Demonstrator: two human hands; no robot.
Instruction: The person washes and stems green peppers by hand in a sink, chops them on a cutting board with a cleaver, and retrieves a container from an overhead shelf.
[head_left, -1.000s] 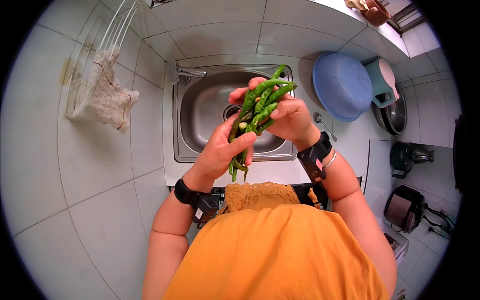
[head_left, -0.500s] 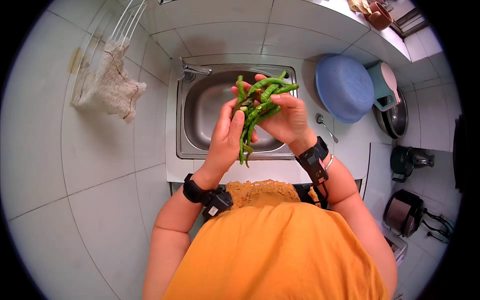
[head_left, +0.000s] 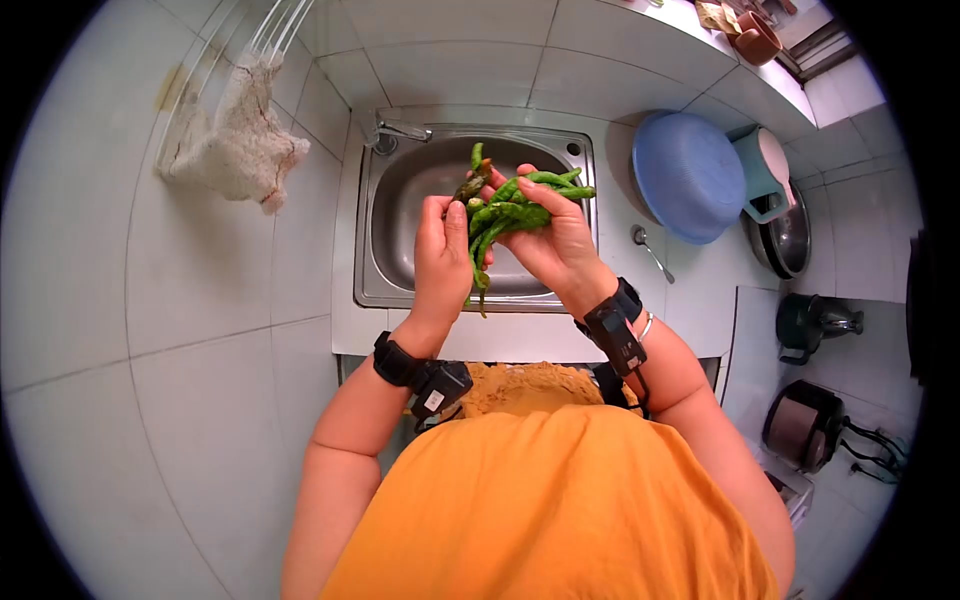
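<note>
A bunch of long, wrinkled green chili peppers (head_left: 518, 212) is held in front of me over the steel sink (head_left: 400, 215). My right hand (head_left: 562, 240) is closed around most of the bunch, its thumb lying across the top. My left hand (head_left: 440, 250) pinches at the left side of the bunch, thumb and fingers pressed together. A dark, brownish pepper (head_left: 473, 186) sticks up beside the left fingertips. Thin pepper tips hang down between the two hands. Part of the left fingers is hidden behind the peppers.
A faucet (head_left: 400, 130) stands at the sink's back left corner. Right of the sink lie a spoon (head_left: 652, 254), an upturned blue basin (head_left: 688, 175) and a light-blue pitcher (head_left: 765, 175). A white net cloth (head_left: 245, 140) hangs from a wire rack on the left wall.
My left hand has shifted slightly left, and the dark pepper now stands out at the bunch's left side. The green peppers lie more level in my right hand.
</note>
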